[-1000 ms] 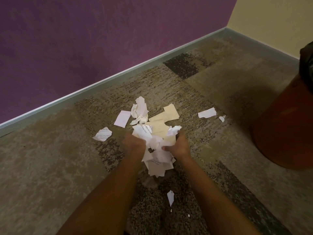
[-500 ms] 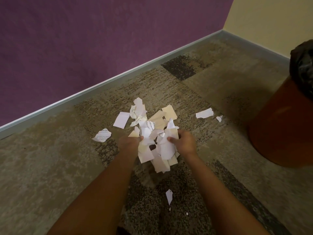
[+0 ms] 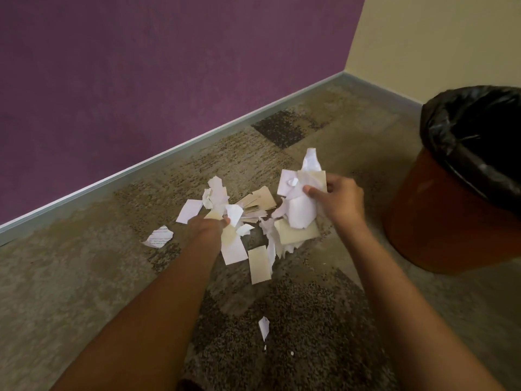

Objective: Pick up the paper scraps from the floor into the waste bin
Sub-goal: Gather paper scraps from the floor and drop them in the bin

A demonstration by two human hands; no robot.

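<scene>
Paper scraps (image 3: 300, 204), evidently light, limp and easily shed, bunched in the gripping right hand (image 3: 338, 201) and left hand (image 3: 207, 230); probably best clamped mid-bundle.

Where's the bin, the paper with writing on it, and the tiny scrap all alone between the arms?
waste bin (image 3: 439, 221), head view, on its orange side wall.
printed paper scrap (image 3: 158, 237), head view, middle of the sheet.
small lone scrap (image 3: 264, 328), head view, its white centre.
</scene>
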